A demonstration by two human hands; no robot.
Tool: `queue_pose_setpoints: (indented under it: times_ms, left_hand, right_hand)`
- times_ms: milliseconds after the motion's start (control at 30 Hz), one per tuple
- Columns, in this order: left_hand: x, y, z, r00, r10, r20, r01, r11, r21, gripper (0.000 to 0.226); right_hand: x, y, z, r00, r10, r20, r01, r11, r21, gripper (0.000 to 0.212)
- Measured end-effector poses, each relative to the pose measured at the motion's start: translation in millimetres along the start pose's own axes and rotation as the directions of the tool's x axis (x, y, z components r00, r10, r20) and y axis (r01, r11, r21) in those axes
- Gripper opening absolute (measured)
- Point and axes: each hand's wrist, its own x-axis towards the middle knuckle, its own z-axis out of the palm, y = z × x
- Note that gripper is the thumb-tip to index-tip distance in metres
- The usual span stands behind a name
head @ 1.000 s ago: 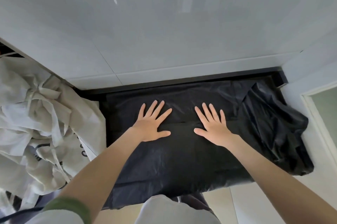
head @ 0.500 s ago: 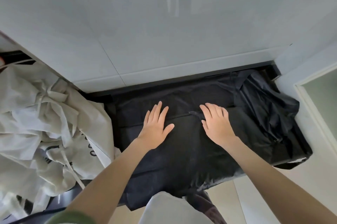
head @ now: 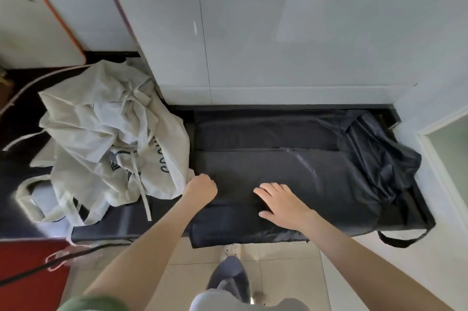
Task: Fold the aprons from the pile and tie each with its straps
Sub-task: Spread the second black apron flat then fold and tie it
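black apron (head: 278,166) lies flat on the counter (head: 121,222), long axis running left to right under both hands, left hand (head: 201,189) clenched on its left end (beside the beige pile (head: 106,143)), right hand (head: 281,203) pressing flat just rightward.

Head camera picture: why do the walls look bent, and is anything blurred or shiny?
Head view: the wide lens bends the wall; the orange-rimmed board, top left, is smeared; a pale glare streak crosses the black apron; light is soft, shadows faint.
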Motion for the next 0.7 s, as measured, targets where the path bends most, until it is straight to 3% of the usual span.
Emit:
queue_pose_setpoints:
  times_ms: [100, 200, 300, 433, 467, 500, 533, 567, 600, 633, 700]
  left_hand:
    - [-24, -15, -5, 0.932, -0.122, 0.341, 0.142, 0.989, -0.033, 0.044]
    - [-40, -30, 0, 0.837, -0.228, 0.497, 0.227, 0.972, 0.065, 0.048]
    - [-54, -31, 12, 0.894, -0.237, 0.38, 0.282, 0.957, -0.069, 0.057]
    - [-71, -32, 32, 0.97, -0.21, 0.123, 0.211, 0.977, 0.0, 0.048]
    - [-69, -34, 37, 0.958, -0.203, 0.204, 0.195, 0.979, 0.059, 0.042]
    - [-69, -43, 47, 0.963, -0.19, 0.192, 0.177, 0.981, 0.085, 0.039]
    - [-64, -48, 52, 0.961, -0.242, 0.131, 0.254, 0.963, -0.085, 0.048]
    - [-61, -48, 51, 0.935, -0.33, 0.127, 0.353, 0.882, -0.313, 0.053]
    - [-64, -51, 50, 0.941, -0.323, 0.103, 0.335, 0.836, -0.434, 0.045]
    - [-66, -51, 46, 0.945, -0.324, 0.052, 0.31, 0.826, -0.47, 0.033]
    - [-68, -44, 37, 0.942, -0.323, 0.091, 0.311, 0.74, -0.596, 0.021]
  right_hand:
    - [-8, -11, 10, 0.995, 0.103, 0.018, -0.102, 0.994, -0.049, 0.062]
    - [-16, -22, 18, 0.986, 0.166, 0.003, -0.165, 0.982, -0.087, 0.061]
    - [-19, -33, 15, 0.973, 0.225, -0.051, -0.23, 0.965, -0.123, 0.058]
    - [-15, -50, 9, 0.943, 0.292, -0.162, -0.311, 0.944, -0.11, 0.046]
    - [-13, -53, 8, 0.945, 0.284, -0.163, -0.3, 0.95, -0.087, 0.044]
    - [-13, -57, 8, 0.95, 0.27, -0.157, -0.282, 0.957, -0.06, 0.044]
    - [-13, -60, 7, 0.957, 0.253, -0.144, -0.26, 0.965, -0.032, 0.044]
    - [-13, -62, 7, 0.965, 0.231, -0.121, -0.233, 0.972, -0.002, 0.046]
    - [-13, -63, 7, 0.974, 0.204, -0.095, -0.204, 0.979, 0.018, 0.049]
    - [-14, -64, 7, 0.981, 0.181, -0.067, -0.179, 0.983, 0.035, 0.052]
    - [-16, -64, 8, 0.987, 0.159, -0.001, -0.158, 0.982, 0.099, 0.065]
